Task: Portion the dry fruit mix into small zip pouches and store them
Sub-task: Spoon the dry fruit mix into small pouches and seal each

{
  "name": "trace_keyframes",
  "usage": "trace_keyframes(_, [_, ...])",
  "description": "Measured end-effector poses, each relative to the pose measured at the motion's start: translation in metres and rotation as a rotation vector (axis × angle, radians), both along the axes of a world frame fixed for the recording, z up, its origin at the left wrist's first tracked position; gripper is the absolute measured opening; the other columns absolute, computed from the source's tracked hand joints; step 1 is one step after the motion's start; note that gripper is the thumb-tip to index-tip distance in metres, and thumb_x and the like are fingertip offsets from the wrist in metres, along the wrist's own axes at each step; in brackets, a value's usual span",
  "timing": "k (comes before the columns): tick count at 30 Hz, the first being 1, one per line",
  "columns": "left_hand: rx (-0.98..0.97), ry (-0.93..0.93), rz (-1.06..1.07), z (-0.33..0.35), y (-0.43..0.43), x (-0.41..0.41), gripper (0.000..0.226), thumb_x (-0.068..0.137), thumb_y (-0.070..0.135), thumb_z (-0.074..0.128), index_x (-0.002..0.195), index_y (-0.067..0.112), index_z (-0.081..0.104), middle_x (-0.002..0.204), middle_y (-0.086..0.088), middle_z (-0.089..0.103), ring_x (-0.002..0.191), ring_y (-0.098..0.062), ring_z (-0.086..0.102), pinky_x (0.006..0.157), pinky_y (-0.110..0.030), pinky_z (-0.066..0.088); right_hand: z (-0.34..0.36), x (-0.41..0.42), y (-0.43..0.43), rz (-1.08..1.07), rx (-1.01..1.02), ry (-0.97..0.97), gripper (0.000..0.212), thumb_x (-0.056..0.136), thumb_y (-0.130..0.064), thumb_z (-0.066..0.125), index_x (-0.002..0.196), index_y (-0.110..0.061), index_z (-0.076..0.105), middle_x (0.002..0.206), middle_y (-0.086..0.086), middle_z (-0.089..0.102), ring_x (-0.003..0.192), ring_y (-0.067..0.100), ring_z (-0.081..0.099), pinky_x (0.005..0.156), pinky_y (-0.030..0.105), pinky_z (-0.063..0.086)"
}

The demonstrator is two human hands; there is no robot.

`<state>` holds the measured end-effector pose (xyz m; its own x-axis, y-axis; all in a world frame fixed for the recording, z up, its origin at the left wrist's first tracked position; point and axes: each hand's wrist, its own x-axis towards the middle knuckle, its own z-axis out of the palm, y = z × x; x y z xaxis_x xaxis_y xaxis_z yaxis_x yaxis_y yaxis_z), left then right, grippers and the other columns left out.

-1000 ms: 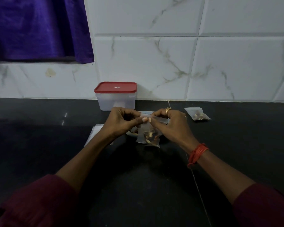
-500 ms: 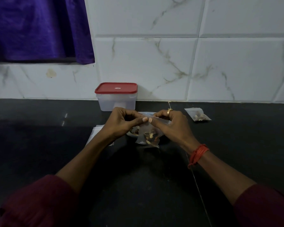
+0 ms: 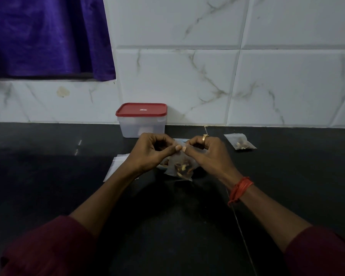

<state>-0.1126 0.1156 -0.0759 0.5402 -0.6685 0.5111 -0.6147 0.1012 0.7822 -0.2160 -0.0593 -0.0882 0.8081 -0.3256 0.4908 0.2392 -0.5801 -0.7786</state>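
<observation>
Well, both hands meet low over the black desk (image 3: 48,176) — the left hand (image 3: 149,154) and the right hand (image 3: 209,154) each pinch the top edge of a small clear zip pouch (image 3: 180,168) with dry fruit at its bottom, thumbs nearly touching. Behind them a clear plastic box with a red lid (image 3: 141,124) stands against the tiled wall. A second filled pouch (image 3: 240,141) lies to the right — flat empty pouches (image 3: 116,166) by the left wrist.

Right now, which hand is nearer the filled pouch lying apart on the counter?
Right. The right hand sits just left of that pouch; the left hand is farther left.
</observation>
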Motion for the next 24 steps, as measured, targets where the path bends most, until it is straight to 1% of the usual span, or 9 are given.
trace_keyframes(3, [-0.021, 0.031, 0.015, -0.0025, -0.0014, -0.0008, 0.014, 0.085, 0.013, 0.074, 0.091, 0.001, 0.075, 0.084, -0.008, 0.076, 0.078, -0.019, 0.074, 0.066, -0.020, 0.056, 0.0018, -0.0022, -0.0031, -0.009, -0.001, -0.003, 0.012, 0.084, -0.030, 0.078, 0.089, -0.019, 0.078, 0.086, -0.007, 0.075, 0.084, 0.006, 0.069, 0.075, 0.020, 0.055])
trace_keyframes(5, [-0.050, 0.061, 0.031, -0.0045, -0.0022, 0.0000, 0.017, 0.084, 0.017, 0.074, 0.090, 0.002, 0.075, 0.084, -0.008, 0.076, 0.078, -0.019, 0.073, 0.069, -0.022, 0.058, 0.0020, -0.0021, -0.0073, -0.027, 0.000, -0.012, 0.012, 0.083, -0.031, 0.079, 0.089, -0.021, 0.079, 0.084, -0.008, 0.075, 0.081, 0.008, 0.069, 0.075, 0.024, 0.056])
trace_keyframes(8, [-0.074, 0.095, 0.036, -0.0057, -0.0019, 0.0011, 0.019, 0.082, 0.024, 0.073, 0.090, 0.007, 0.075, 0.086, -0.009, 0.076, 0.081, -0.022, 0.074, 0.073, -0.029, 0.061, 0.0024, -0.0028, -0.0103, -0.035, 0.008, -0.007, 0.016, 0.081, -0.037, 0.079, 0.089, -0.023, 0.079, 0.082, -0.006, 0.075, 0.079, 0.018, 0.069, 0.073, 0.034, 0.059])
trace_keyframes(9, [-0.077, 0.092, 0.038, -0.0059, -0.0019, 0.0013, 0.018, 0.082, 0.024, 0.073, 0.090, 0.008, 0.075, 0.087, -0.010, 0.076, 0.082, -0.024, 0.074, 0.074, -0.031, 0.061, 0.0026, -0.0034, -0.0101, -0.028, 0.007, -0.006, 0.018, 0.081, -0.038, 0.079, 0.090, -0.023, 0.079, 0.083, -0.005, 0.075, 0.079, 0.019, 0.069, 0.074, 0.033, 0.059])
trace_keyframes(12, [-0.087, 0.062, 0.035, -0.0055, -0.0025, -0.0014, 0.017, 0.082, 0.023, 0.073, 0.089, 0.008, 0.075, 0.086, -0.008, 0.076, 0.081, -0.021, 0.074, 0.072, -0.026, 0.060, 0.0034, -0.0052, -0.0065, 0.011, 0.006, -0.016, 0.017, 0.082, -0.033, 0.081, 0.092, -0.020, 0.079, 0.086, -0.007, 0.076, 0.084, 0.007, 0.071, 0.077, 0.021, 0.057])
trace_keyframes(16, [-0.069, 0.005, 0.009, -0.0046, -0.0040, -0.0045, 0.020, 0.081, 0.020, 0.075, 0.092, 0.004, 0.075, 0.087, -0.007, 0.077, 0.080, -0.020, 0.074, 0.071, -0.025, 0.059, 0.0043, -0.0052, -0.0031, 0.033, -0.004, -0.008, 0.017, 0.083, -0.029, 0.081, 0.094, -0.016, 0.079, 0.088, -0.007, 0.076, 0.086, 0.000, 0.069, 0.076, 0.010, 0.049])
trace_keyframes(19, [-0.046, -0.011, 0.015, -0.0048, -0.0028, -0.0021, 0.018, 0.083, 0.018, 0.075, 0.094, 0.004, 0.075, 0.089, -0.007, 0.077, 0.082, -0.022, 0.074, 0.073, -0.031, 0.061, 0.0049, -0.0055, -0.0038, 0.032, -0.021, 0.001, 0.018, 0.083, -0.029, 0.080, 0.095, -0.016, 0.079, 0.089, -0.008, 0.076, 0.088, -0.001, 0.069, 0.078, 0.009, 0.049])
trace_keyframes(22, [-0.053, -0.008, 0.042, -0.0045, -0.0026, -0.0024, 0.021, 0.083, 0.022, 0.075, 0.093, 0.003, 0.075, 0.086, -0.010, 0.076, 0.081, -0.031, 0.072, 0.073, -0.040, 0.059, 0.0060, -0.0053, -0.0034, 0.026, -0.051, 0.004, 0.016, 0.084, -0.030, 0.080, 0.094, -0.018, 0.079, 0.089, -0.009, 0.076, 0.089, -0.002, 0.069, 0.079, 0.008, 0.048])
trace_keyframes(24, [-0.062, 0.008, 0.055, -0.0034, -0.0020, -0.0035, 0.020, 0.082, 0.023, 0.075, 0.090, 0.005, 0.075, 0.085, -0.011, 0.075, 0.081, -0.034, 0.071, 0.073, -0.043, 0.058, 0.0072, -0.0048, -0.0029, 0.021, -0.074, 0.006, 0.016, 0.084, -0.031, 0.079, 0.094, -0.018, 0.079, 0.089, -0.009, 0.076, 0.090, -0.002, 0.069, 0.079, 0.007, 0.047])
